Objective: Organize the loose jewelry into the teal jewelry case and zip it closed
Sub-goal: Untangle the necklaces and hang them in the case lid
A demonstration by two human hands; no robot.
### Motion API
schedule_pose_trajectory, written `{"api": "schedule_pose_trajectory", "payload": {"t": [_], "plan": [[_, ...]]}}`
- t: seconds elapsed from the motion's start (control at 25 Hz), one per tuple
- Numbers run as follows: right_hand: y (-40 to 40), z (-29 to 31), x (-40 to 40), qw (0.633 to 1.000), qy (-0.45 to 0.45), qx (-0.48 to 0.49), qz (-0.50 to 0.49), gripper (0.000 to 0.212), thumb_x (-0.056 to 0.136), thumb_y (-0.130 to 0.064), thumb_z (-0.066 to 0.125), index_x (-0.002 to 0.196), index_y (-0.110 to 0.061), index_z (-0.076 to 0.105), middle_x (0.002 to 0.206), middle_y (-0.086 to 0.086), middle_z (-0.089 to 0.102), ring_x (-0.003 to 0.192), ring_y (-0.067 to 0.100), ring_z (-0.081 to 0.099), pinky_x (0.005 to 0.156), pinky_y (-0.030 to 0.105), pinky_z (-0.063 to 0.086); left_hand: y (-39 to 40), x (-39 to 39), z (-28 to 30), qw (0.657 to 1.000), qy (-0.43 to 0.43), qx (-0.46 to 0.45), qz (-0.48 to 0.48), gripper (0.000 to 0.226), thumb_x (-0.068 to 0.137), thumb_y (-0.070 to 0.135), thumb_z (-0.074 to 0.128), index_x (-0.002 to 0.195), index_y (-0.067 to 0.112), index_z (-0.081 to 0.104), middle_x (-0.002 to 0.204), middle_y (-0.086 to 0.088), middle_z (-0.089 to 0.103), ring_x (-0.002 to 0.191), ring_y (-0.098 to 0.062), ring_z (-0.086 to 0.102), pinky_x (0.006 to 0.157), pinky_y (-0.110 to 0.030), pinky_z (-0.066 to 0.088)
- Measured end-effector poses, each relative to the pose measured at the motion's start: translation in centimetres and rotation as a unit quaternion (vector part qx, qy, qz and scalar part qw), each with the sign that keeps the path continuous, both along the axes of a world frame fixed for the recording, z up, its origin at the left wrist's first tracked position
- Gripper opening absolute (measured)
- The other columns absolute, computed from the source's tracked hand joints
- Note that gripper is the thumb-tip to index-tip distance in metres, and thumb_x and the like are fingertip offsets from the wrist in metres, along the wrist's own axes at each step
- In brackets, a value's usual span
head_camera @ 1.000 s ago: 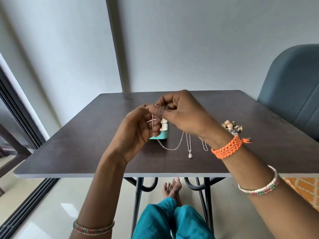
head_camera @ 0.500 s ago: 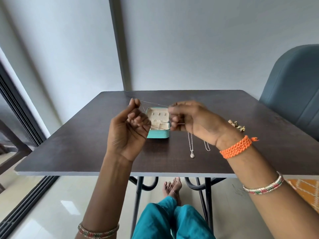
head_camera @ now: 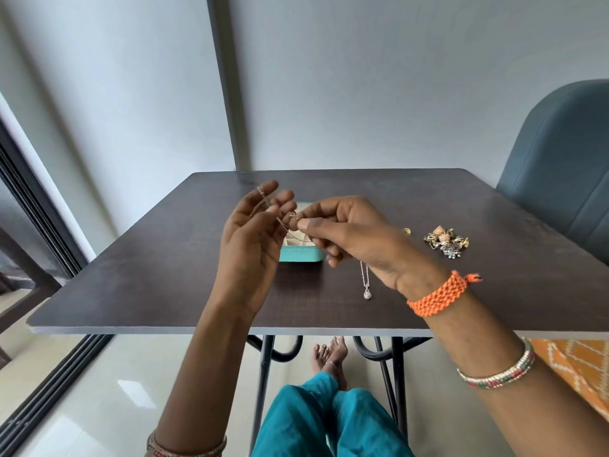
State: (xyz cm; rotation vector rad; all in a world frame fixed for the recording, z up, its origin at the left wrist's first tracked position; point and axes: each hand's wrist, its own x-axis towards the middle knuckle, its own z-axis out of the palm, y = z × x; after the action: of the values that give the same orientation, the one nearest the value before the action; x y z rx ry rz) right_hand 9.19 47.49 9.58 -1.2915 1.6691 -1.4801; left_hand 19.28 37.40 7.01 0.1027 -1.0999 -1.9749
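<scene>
At center frame, a person's left hand (head_camera: 253,239) is raised with palm up and fingers loosely spread, a thin chain (head_camera: 273,212) draped over them, while the right hand (head_camera: 349,232) pinches the chain's other end between thumb and forefinger. Behind the hands, the open teal jewelry case (head_camera: 300,253) sits mid-table, partly hidden. A pendant necklace (head_camera: 366,285) lies just right of it, near the dark table's (head_camera: 148,291) front edge. A heap of loose jewelry (head_camera: 446,242) rests toward the right edge, beside a blue chair (head_camera: 560,166). Bare tabletop stretches left of the case.
</scene>
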Motion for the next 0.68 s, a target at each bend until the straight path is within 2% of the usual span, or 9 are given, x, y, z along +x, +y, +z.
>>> {"api": "schedule_pose_trajectory", "payload": {"t": [0.12, 0.24, 0.32, 0.4, 0.48, 0.6, 0.68], "plan": [[0.0, 1.2, 0.0, 0.987, 0.160, 0.024, 0.003, 0.004, 0.086, -0.013, 0.066, 0.083, -0.013, 0.068, 0.051, -0.005, 0.043, 0.038, 0.002, 0.034, 0.042, 0.015, 0.032, 0.7, 0.1, -0.2, 0.988, -0.086, -0.130, 0.007, 0.026, 0.095, -0.005, 0.035, 0.096, 0.004, 0.060, 0.084, -0.007, 0.064, 0.078, -0.015, 0.062, 0.074, -0.020, 0.052], [0.5, 2.2, -0.4, 0.971, 0.235, 0.038, 0.001, 0.006, 0.084, -0.013, 0.069, 0.080, -0.016, 0.070, 0.050, -0.005, 0.047, 0.045, 0.002, 0.035, 0.047, 0.015, 0.031, 0.8, 0.4, 0.0, 0.978, -0.135, -0.157, -0.014, 0.022, 0.095, 0.005, 0.044, 0.089, 0.005, 0.065, 0.086, -0.015, 0.060, 0.073, -0.018, 0.053, 0.066, -0.019, 0.049], [1.0, 2.7, -0.5, 0.976, 0.213, 0.036, 0.007, 0.005, 0.084, -0.012, 0.069, 0.087, -0.012, 0.072, 0.060, 0.008, 0.054, 0.051, 0.001, 0.039, 0.045, 0.011, 0.032, 0.6, 0.6, 0.1, 0.980, -0.127, -0.141, -0.053, 0.016, 0.090, 0.013, 0.055, 0.089, 0.006, 0.068, 0.089, -0.016, 0.056, 0.070, -0.016, 0.047, 0.061, -0.015, 0.046], [1.4, 2.8, -0.4, 0.982, 0.186, 0.020, -0.002, 0.004, 0.083, -0.013, 0.070, 0.086, -0.013, 0.072, 0.063, 0.006, 0.056, 0.048, 0.001, 0.041, 0.043, 0.012, 0.033, 0.3, 0.7, -0.1, 0.979, -0.118, -0.150, -0.073, 0.016, 0.087, 0.017, 0.059, 0.092, 0.006, 0.070, 0.092, -0.016, 0.054, 0.072, -0.014, 0.046, 0.061, -0.014, 0.045], [1.5, 2.7, -0.3, 0.984, 0.174, -0.009, -0.022, 0.003, 0.082, -0.015, 0.072, 0.084, -0.015, 0.073, 0.064, 0.009, 0.057, 0.042, 0.002, 0.038, 0.040, 0.019, 0.034, 0.3, 0.7, -0.3, 0.977, -0.112, -0.171, -0.068, 0.015, 0.084, 0.015, 0.059, 0.091, 0.006, 0.069, 0.086, -0.012, 0.057, 0.070, -0.013, 0.047, 0.059, -0.014, 0.044], [1.4, 2.3, -0.6, 0.989, 0.136, -0.047, -0.040, 0.007, 0.084, -0.009, 0.069, 0.085, -0.013, 0.074, 0.064, 0.018, 0.058, 0.038, 0.004, 0.036, 0.038, 0.020, 0.033, 0.7, 0.7, -0.4, 0.974, -0.115, -0.191, -0.045, 0.009, 0.081, 0.012, 0.060, 0.086, 0.006, 0.065, 0.072, -0.004, 0.057, 0.060, -0.009, 0.049, 0.055, -0.015, 0.043], [1.1, 2.0, -0.9, 0.993, 0.092, -0.054, -0.048, 0.007, 0.084, -0.006, 0.067, 0.085, -0.010, 0.073, 0.058, 0.011, 0.059, 0.040, 0.005, 0.040, 0.038, 0.020, 0.036, 1.0, 0.7, -0.5, 0.970, -0.131, -0.201, -0.046, 0.010, 0.083, 0.015, 0.061, 0.082, 0.005, 0.061, 0.066, -0.002, 0.056, 0.056, -0.008, 0.048, 0.053, -0.015, 0.042]]}}
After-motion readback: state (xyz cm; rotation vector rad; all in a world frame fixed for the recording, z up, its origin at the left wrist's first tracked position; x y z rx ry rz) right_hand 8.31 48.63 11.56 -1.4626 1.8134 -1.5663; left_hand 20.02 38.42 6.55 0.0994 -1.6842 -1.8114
